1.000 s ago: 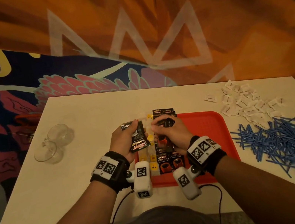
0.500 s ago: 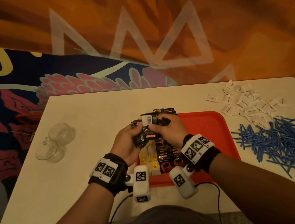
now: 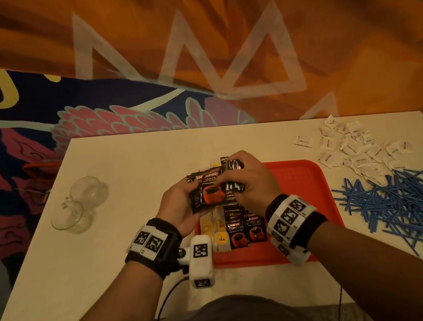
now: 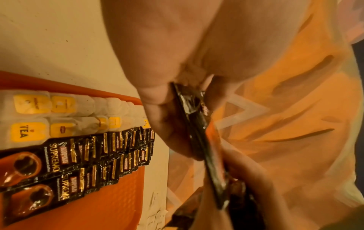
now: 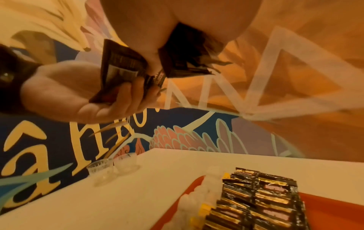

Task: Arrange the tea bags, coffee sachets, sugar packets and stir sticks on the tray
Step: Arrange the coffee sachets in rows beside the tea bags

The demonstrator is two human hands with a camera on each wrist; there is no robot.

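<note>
Head view: I see both hands raised above the red tray [image 3: 300, 181], meeting over its left half. My left hand [image 3: 177, 208] has its fingers curled round a small stack of black coffee sachets [image 3: 208, 193], thumb on the front face; my right hand [image 3: 250, 179] pinches the stack's right edge and holds more sachets bunched under its fingers.

On the tray below, tea bags [image 3: 216, 232] lie in two columns against the left rim, with two columns of coffee sachets [image 3: 246, 231] just beside them. The right half of the tray is bare red surface, as far as its right rim.

On the tabletop [image 3: 121, 231], the sugar packets [image 3: 357, 150] lie scattered past the tray's far right corner, and the blue stir sticks [image 3: 404, 198] lie heaped to the right of the tray, some reaching near the tabletop's right edge. Two glass cups [image 3: 80, 204] stand well left of the tray, with open tabletop between them and my left wrist.
</note>
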